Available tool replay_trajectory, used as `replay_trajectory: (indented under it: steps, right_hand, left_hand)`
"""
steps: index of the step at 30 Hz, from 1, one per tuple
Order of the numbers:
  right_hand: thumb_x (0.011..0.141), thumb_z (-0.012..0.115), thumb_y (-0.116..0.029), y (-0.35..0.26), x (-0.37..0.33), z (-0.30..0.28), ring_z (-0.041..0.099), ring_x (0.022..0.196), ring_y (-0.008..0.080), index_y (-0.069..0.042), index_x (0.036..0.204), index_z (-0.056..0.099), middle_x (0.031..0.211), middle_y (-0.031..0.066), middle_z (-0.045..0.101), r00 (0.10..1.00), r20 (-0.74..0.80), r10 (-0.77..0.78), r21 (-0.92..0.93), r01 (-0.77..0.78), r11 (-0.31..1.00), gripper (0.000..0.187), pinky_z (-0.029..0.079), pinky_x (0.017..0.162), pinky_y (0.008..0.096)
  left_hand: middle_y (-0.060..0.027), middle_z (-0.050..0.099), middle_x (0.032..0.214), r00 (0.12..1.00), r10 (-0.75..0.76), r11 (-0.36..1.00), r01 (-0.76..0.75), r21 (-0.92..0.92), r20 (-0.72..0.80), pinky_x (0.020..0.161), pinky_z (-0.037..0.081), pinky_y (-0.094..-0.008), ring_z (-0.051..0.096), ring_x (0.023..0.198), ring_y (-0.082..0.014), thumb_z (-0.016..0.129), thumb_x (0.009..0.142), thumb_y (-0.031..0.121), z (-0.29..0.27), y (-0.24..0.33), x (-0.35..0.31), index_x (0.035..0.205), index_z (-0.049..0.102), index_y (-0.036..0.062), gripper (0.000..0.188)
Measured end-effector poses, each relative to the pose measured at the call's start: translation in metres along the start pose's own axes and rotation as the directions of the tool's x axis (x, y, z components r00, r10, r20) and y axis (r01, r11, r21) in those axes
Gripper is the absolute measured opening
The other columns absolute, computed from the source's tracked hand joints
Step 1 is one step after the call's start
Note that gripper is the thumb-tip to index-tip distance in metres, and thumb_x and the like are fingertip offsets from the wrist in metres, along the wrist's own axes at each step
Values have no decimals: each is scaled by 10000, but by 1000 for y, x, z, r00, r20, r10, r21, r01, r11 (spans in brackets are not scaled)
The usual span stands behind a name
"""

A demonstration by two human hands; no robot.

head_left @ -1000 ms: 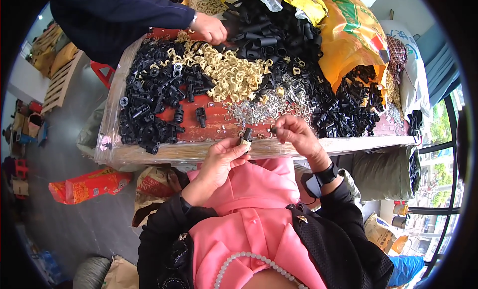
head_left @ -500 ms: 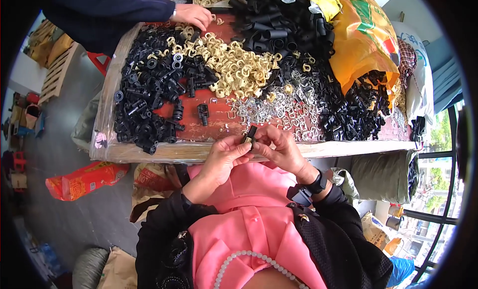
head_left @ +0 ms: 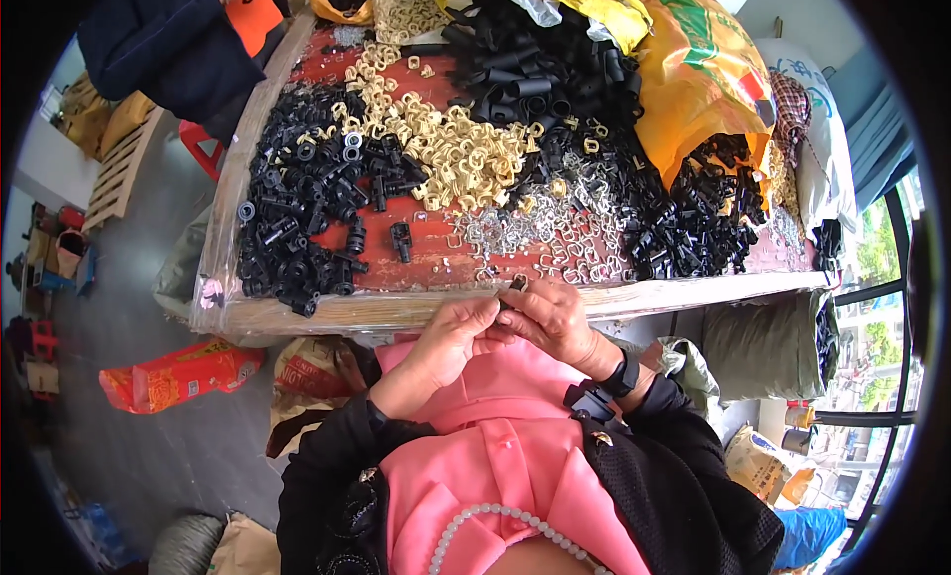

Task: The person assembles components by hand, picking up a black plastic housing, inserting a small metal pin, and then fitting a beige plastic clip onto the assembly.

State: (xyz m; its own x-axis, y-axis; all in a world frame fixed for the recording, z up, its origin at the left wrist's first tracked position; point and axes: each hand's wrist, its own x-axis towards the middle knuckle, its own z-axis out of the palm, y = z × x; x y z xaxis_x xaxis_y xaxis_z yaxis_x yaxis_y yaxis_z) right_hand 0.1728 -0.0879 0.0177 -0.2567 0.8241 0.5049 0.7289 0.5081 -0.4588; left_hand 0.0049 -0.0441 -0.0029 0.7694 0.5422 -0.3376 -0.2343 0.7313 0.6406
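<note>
Just off the table's near edge, my left hand [head_left: 454,339] and my right hand [head_left: 551,322] meet, both closed on one small black plastic fitting [head_left: 511,296]. Most of the fitting is hidden by fingers and thumbs; only its upper end shows. On the table beyond lie cream-coloured plastic clips [head_left: 461,149] in a heap, bent silver wire clips [head_left: 584,243] scattered nearer, and a pile of black plastic fittings [head_left: 307,194] to the left. A single black fitting [head_left: 400,242] lies apart on the red tabletop [head_left: 421,269].
Black tube pieces [head_left: 540,85] are heaped at the back. An orange bag [head_left: 698,70] at the right spills small black parts [head_left: 698,233]. A person in dark clothes [head_left: 163,55] stands at the far left. A red bag [head_left: 178,374] lies on the floor.
My hands have drawn slightly lower with the fitting, and its cream-coloured part no longer shows. The other person's hand has left the clips at the back, and that person now holds something orange.
</note>
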Motion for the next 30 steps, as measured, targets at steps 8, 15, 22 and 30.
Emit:
replay_trajectory:
  steps: [8, 15, 22, 30]
  right_hand:
    - [698, 627, -141, 5, 10, -4, 534, 569, 228, -37, 931, 557, 637, 71, 528, 999, 33, 12, 203, -19, 979, 265, 429, 501, 325]
    - [714, 609, -75, 67, 64, -30, 521, 548, 209, -21, 880, 572, 656, 86, 532, 997, 39, 71, -33, -69, 997, 178, 428, 495, 292]
    - [669, 612, -127, 201, 148, -35, 529, 751, 267, -34, 893, 543, 791, 114, 546, 994, -34, 104, -401, -109, 910, 252, 424, 634, 345]
    - [662, 625, -227, 236, 178, -18, 469, 895, 256, -86, 1026, 475, 1030, 90, 475, 895, -7, 445, -756, -296, 584, 418, 376, 730, 374]
  left_hand:
    - [-52, 564, 742, 999, 31, 1000, -31, -1, -5, 548, 461, -215, 557, 626, -127, 464, 847, 265, -5, 9, -1, 900, 538, 17, 264]
    - [-38, 540, 694, 996, 88, 996, -88, 11, -22, 497, 428, -201, 518, 568, -98, 459, 846, 285, -35, 18, 11, 841, 530, 23, 272]
    - [-34, 546, 712, 995, 86, 996, -87, -17, -51, 526, 431, -198, 523, 586, -94, 441, 857, 300, -47, 26, 18, 810, 526, 40, 278]
    - [-92, 572, 775, 990, 1, 994, -16, -109, -138, 535, 466, -226, 551, 601, -135, 403, 873, 244, -47, 31, 16, 942, 499, 20, 253]
